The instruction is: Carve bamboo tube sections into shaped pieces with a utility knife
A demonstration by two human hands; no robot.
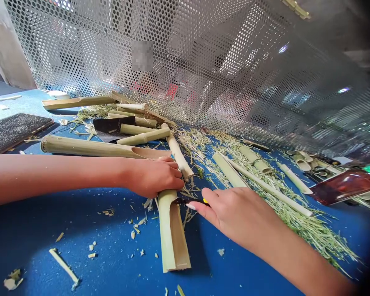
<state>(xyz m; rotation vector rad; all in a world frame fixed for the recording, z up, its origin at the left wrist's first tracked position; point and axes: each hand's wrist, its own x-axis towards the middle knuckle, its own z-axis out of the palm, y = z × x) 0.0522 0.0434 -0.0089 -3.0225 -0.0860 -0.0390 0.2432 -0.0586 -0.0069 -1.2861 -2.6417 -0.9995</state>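
A split bamboo piece (167,236) lies on the blue table, its near end cut open into a pale hollow. My left hand (160,176) is closed over its far end and presses it down. In my right hand (234,211) is a knife (186,200) with a dark blade and a bit of yellow by the fingers. The blade meets the bamboo at the top of the cut hollow, just below my left hand. Most of the knife's handle is hidden in my fist. Behind my left hand lies a long bamboo tube (89,146) with a cut-away end.
A dark cleaver blade (107,128) rests among bamboo pieces (144,135) at the back. Green shavings (311,230) cover the right side. A dark speckled slab (15,129) sits at left, a red-brown bottle (342,187) at right. A perforated metal screen (185,53) borders the back.
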